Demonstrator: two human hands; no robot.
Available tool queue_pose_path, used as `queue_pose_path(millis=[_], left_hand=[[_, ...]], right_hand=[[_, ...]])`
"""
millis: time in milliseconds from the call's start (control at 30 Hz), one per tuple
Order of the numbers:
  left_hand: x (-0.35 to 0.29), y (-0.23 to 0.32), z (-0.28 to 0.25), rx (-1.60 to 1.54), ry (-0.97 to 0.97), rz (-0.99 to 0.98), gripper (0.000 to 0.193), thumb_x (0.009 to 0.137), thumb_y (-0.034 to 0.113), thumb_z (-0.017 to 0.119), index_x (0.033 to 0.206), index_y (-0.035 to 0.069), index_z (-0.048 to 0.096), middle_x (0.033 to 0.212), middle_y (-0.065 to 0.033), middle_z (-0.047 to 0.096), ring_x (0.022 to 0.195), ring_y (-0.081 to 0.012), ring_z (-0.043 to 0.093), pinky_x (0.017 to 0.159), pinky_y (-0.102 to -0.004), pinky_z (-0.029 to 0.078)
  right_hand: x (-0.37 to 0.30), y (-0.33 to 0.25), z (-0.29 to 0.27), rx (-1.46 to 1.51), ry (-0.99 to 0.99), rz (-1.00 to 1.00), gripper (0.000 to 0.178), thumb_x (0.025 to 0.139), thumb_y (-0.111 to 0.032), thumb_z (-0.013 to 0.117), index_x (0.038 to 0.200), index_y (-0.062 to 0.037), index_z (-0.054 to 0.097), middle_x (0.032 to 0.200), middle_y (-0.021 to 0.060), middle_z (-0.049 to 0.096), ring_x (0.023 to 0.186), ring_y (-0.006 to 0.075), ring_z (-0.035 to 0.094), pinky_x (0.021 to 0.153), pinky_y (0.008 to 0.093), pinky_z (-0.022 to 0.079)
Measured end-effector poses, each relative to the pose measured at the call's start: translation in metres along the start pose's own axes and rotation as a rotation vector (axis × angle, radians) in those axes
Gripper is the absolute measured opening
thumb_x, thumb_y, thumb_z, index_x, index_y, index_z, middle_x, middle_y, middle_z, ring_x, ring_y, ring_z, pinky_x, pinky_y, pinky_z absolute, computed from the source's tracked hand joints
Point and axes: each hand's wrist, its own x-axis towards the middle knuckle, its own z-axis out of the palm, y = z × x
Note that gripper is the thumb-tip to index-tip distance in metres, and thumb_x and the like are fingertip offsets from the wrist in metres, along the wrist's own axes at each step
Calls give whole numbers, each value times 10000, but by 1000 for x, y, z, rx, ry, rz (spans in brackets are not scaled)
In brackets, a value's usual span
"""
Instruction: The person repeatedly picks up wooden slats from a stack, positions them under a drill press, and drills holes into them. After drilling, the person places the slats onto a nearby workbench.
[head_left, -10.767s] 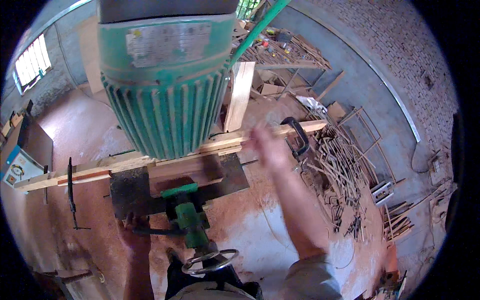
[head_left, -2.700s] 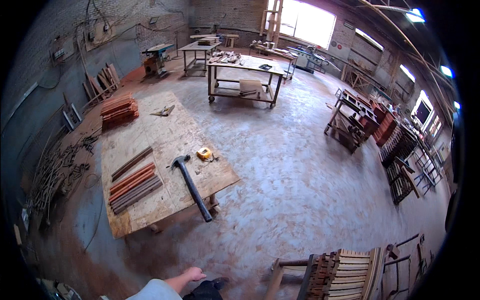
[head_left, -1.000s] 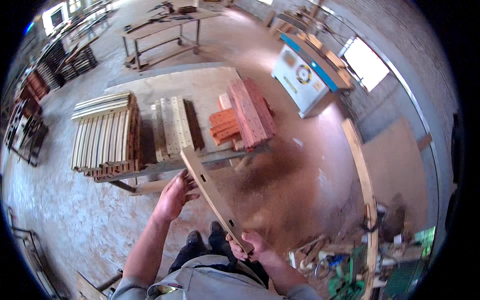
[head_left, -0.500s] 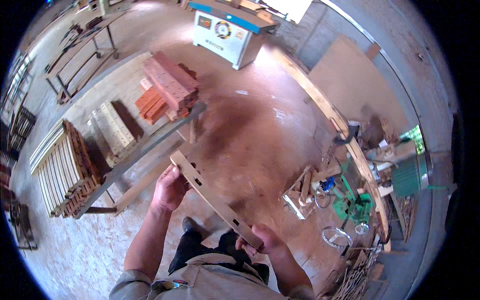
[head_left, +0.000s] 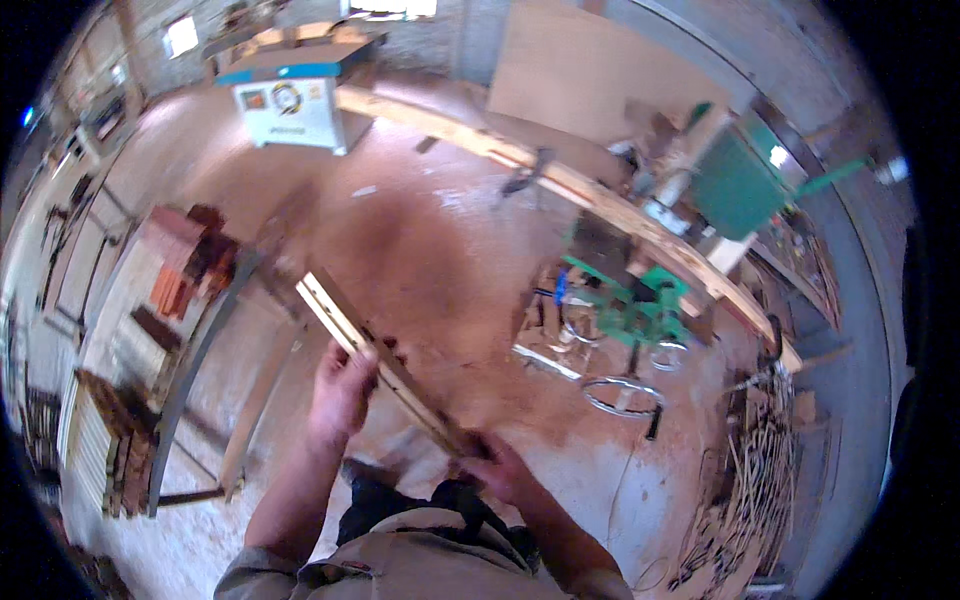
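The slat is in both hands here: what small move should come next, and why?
Perhaps carry the wooden slat rightward, toward the green machine: the left hand and right hand both grip it in the air, and the machine stands apart, to its right.

Head-height fisheye view, downward over left hand (head_left: pixel 343 393) and right hand (head_left: pixel 502 470).

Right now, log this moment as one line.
left hand: grips wooden strip toward upper end; right hand: holds lower end; green machine: at right; loaded table: at left
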Motion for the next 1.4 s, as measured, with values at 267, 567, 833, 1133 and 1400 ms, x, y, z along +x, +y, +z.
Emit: queue_pose_path(millis=[267, 567, 833, 1133, 1400], left_hand=[[-21, -73, 141, 950, -967, -44, 301, 812, 112, 709, 1059, 1, 578, 906, -88, 649, 830, -149, 591, 746, -297, 490], [8, -115, 182, 1063, -895, -231, 640, 823, 127, 706, 1343, -43, 375, 1162, -164, 606, 1023, -222, 599, 883, -333, 482], [61, -168, 242, -365, -627, -528, 477, 879, 356, 618, 1278, 122, 501, 1242, -57, 563, 1118, -254, 536, 948, -399, 449], [200, -165, 269, -382, -228, -250, 254, 902, 327, 592, 1038, 114, 612, 985, -19, 658, 906, -152, 617, 785, -313, 507], [303, -159, 220, -191, -197, -48, 313, 949, 296, 520, 1134, 53, 590, 1112, -98, 621, 1046, -220, 560, 957, -359, 417]], right_hand=[[-43, -16, -109, 19, 353, -321, 561, 897, -145, 632, 1366, -9, 357, 1235, 126, 547, 1051, 204, 576, 913, 331, 479], [-119, -61, -207, 749, 824, -542, 282, 922, -219, 582, 1167, -92, 523, 1125, 128, 623, 1091, 266, 576, 969, 438, 438], [-69, -90, -250, 807, 960, -506, 363, 917, -386, 566, 1172, -132, 520, 1181, 70, 588, 1142, 242, 532, 997, 403, 399], [-45, -100, -331, 475, 836, -156, 511, 893, -203, 625, 1325, -26, 417, 1210, 185, 562, 1088, 296, 573, 885, 434, 516], [-104, -93, -510, -612, 1261, 21, 473, 855, -166, 656, 1273, -34, 479, 1113, 137, 623, 917, 223, 635, 764, 315, 534]])
